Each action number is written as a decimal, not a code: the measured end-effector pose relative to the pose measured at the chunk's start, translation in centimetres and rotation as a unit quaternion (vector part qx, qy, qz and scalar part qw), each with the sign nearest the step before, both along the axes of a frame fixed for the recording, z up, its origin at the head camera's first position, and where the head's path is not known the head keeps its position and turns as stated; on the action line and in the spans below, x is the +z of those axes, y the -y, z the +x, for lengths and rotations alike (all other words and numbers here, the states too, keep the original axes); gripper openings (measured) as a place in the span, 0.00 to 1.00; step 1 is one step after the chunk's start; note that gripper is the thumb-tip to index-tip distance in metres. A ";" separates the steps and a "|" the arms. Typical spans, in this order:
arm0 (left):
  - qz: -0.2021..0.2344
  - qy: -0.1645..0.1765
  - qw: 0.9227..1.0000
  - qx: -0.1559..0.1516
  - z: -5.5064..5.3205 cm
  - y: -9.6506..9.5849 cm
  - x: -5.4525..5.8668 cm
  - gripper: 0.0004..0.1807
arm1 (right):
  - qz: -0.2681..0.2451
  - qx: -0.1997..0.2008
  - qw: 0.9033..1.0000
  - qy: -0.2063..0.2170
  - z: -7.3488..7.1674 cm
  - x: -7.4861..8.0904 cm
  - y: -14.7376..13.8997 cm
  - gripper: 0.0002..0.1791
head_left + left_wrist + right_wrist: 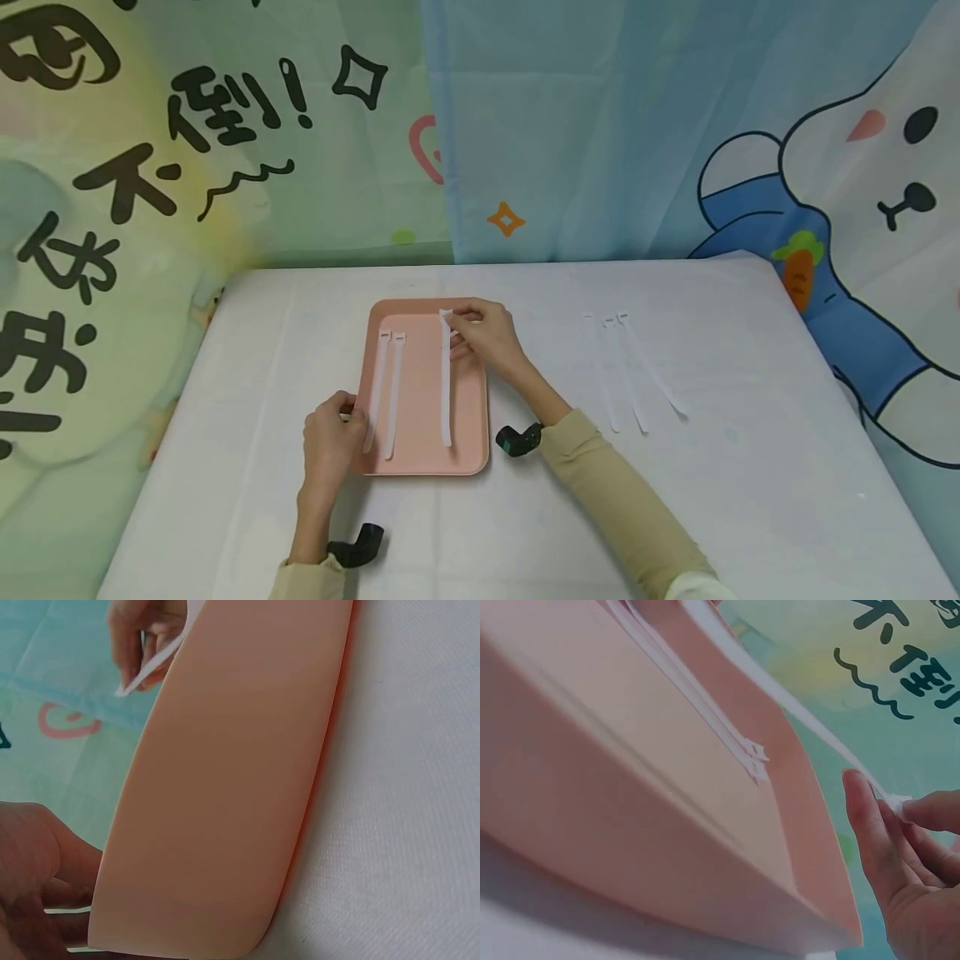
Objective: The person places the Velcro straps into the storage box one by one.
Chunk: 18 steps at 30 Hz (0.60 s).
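Observation:
A shallow pink tray [422,392] lies on the white table, with two white cable ties [394,396] with slotted heads side by side in its left half. Between thumb and fingers my right hand [483,333] pinches the head end of another white cable tie [446,383], which hangs over the tray's right half. The right wrist view shows this tie [802,724] raised above the tray's rim, held by the right hand [922,862]. My left hand [333,437] grips the tray's left rim; the left wrist view shows its fingers [75,859] partly hidden behind the tray wall [217,772].
Three more white cable ties [628,371] lie spread on the white table [750,500] to the right of the tray. A printed cloth backdrop [600,125] hangs behind the table. Black wrist cameras [519,440] sit at both wrists.

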<state>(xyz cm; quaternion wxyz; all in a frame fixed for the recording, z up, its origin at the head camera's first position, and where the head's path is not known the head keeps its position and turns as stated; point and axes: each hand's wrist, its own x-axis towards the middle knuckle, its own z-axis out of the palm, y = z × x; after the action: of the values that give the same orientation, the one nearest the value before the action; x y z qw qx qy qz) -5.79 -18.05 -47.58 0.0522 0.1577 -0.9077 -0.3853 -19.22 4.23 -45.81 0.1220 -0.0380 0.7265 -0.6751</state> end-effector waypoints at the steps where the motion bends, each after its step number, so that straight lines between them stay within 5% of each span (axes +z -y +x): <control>1: 0.000 -0.001 1.000 -0.001 0.0 0.0 0.0 0.12 | 0.000 0.002 1.000 -0.002 0.0 0.0 0.2 0.14; 18: -0.003 -0.011 1.000 -0.005 0.0 -0.1 0.1 0.10 | 0.000 0.025 0.999 -0.020 -1.0 -0.8 3.3 0.14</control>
<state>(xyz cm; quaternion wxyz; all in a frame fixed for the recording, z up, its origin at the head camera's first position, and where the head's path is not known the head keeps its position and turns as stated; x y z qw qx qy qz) -5.77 -17.98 -47.53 0.0610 0.1488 -0.9090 -0.3846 -20.19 0.93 -46.65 0.1240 -0.0694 0.7275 -0.6712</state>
